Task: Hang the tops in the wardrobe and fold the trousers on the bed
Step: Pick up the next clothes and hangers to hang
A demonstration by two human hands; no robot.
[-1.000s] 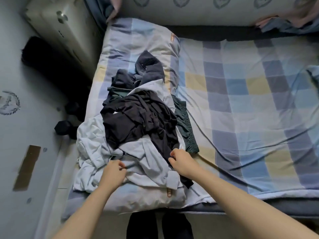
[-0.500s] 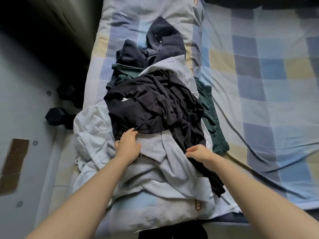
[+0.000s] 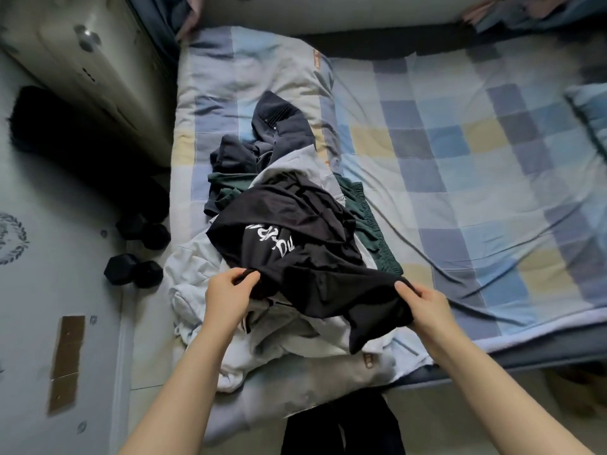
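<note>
Bed (image 3: 460, 159): checked quilt, laundry heap on its left-hand strip near the front edge.

Heap, top to bottom: black top (image 3: 295, 244) w/ white lettering on top; light grey garment (image 3: 203, 290) under it, spilling toward the front edge; green garment (image 3: 374, 238) w/ elastic waistband along the right side; dark navy garments (image 3: 279, 126) at the far end.

Change vs. 0.5 s ago: I had both hands low on the heap, the left flat at the black top's edge, the right beside its lower corner. Now the near hem is raised and spread between them, and the lettering, hidden before, faces up. Judgement: the black top is picked as the first item and is coming off the heap; next it goes on a hanger. No wardrobe or hanger in view. Trousers not started.

Grip, left hand (image 3: 226, 297): fingers curled, pinching the hem's left end; narrow.

Grip, right hand (image 3: 427, 303): thumb and fingers closed on the hem's right end; narrow. Cloth hangs below it in a loose fold.
</note>
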